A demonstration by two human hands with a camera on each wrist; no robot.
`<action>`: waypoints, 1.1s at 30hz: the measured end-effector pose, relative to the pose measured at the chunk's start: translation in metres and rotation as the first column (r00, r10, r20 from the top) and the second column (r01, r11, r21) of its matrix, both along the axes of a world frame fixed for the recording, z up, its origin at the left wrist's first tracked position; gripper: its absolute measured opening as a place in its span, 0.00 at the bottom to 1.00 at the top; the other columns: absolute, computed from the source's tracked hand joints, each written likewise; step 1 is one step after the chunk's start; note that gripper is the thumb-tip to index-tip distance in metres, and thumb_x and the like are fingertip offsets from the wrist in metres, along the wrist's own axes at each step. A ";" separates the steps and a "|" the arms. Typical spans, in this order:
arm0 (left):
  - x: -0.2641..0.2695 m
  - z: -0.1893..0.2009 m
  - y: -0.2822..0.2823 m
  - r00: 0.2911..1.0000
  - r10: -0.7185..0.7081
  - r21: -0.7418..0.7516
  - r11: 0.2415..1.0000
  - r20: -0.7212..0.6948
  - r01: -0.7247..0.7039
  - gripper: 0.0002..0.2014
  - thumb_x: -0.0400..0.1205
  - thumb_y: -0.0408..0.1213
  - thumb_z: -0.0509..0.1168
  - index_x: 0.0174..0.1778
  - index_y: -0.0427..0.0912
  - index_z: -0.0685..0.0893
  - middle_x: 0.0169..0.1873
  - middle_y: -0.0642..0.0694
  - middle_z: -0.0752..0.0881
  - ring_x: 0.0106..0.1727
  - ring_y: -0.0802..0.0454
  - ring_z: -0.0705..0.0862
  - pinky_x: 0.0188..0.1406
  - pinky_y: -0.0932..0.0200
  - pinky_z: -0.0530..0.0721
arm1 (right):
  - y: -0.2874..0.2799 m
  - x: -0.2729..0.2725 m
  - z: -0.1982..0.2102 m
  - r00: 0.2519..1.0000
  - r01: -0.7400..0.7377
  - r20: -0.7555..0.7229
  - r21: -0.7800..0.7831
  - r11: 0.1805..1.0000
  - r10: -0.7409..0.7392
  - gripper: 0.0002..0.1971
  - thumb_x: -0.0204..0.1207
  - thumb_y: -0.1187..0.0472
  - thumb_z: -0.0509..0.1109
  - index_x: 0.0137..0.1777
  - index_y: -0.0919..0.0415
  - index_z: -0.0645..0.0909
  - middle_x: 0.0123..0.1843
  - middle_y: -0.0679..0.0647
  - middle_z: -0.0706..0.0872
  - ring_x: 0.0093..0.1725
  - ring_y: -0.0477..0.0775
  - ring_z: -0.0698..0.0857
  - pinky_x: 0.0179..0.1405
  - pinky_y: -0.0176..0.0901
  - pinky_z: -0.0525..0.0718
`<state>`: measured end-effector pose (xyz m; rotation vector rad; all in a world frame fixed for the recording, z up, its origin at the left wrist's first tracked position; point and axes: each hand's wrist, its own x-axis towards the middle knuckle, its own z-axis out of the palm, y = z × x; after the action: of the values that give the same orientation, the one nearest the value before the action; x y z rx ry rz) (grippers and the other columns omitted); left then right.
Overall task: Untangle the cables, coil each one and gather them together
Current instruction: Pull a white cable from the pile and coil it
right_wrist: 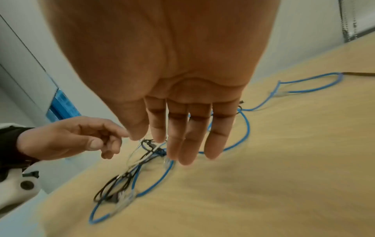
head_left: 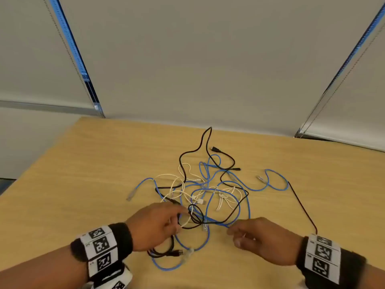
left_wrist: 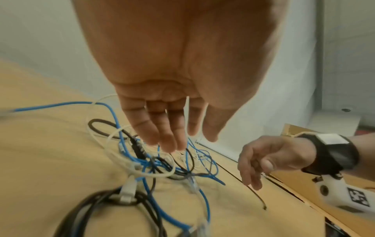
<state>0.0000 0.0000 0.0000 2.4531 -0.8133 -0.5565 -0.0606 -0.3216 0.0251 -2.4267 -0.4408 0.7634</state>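
A tangle of blue cables (head_left: 277,184), white cables (head_left: 166,176) and black cables (head_left: 206,138) lies in the middle of the wooden table (head_left: 83,163). My left hand (head_left: 177,217) reaches into the near side of the tangle with its fingers extended. In the left wrist view a white strand (left_wrist: 187,112) runs up between the fingers of the left hand (left_wrist: 182,141). My right hand (head_left: 233,236) hovers just right of the tangle, fingers relaxed and holding nothing. Seen from the right wrist, the right hand (right_wrist: 182,152) has straight fingers above a blue loop (right_wrist: 245,128).
A small black bundle with a USB plug (head_left: 166,252) and a blue loop (head_left: 166,265) lie near the table's front edge under my left wrist. A thin dark wire (head_left: 302,205) crosses the table toward my right wrist. Blinds hang behind the far edge.
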 end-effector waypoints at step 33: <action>0.039 0.027 -0.019 0.916 0.393 -0.543 0.754 -0.077 -0.369 0.11 0.80 0.57 0.66 0.53 0.59 0.87 0.46 0.58 0.90 0.49 0.60 0.87 0.52 0.61 0.87 | 0.039 0.088 0.090 0.791 0.385 0.084 0.701 0.600 -0.606 0.08 0.82 0.58 0.71 0.44 0.59 0.89 0.34 0.53 0.90 0.30 0.48 0.82 0.29 0.36 0.82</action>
<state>0.0390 -0.0190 0.0270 2.0038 -0.3822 -0.0884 0.0278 -0.2830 0.1152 -1.8250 -0.0752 -0.0652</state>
